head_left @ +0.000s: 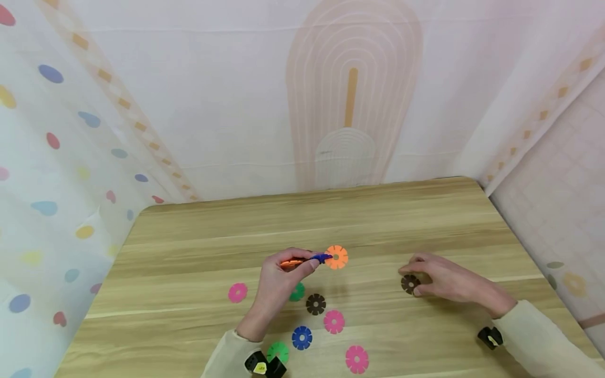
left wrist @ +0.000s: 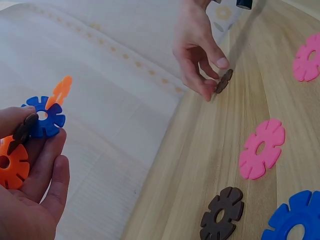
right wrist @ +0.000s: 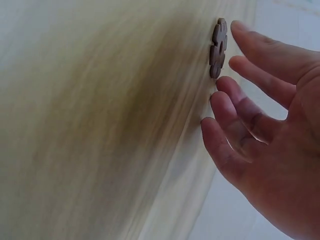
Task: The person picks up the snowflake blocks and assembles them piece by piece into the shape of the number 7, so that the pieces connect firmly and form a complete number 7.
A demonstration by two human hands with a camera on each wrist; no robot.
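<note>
We work at a light wooden table (head_left: 378, 220) hemmed in by pale patterned curtains (head_left: 71, 131). Our left hand (head_left: 279, 281) pinches a small cluster of joined flower discs (left wrist: 42, 117), orange, blue and brown, raised above the tabletop. Our right hand (head_left: 441, 281), fingers loosely spread, touches a brown disc (head_left: 410, 284) tipped up on its edge on the wood. Loose pink, green, blue and brown discs (head_left: 315, 304) lie between the hands, nearer us.
</note>
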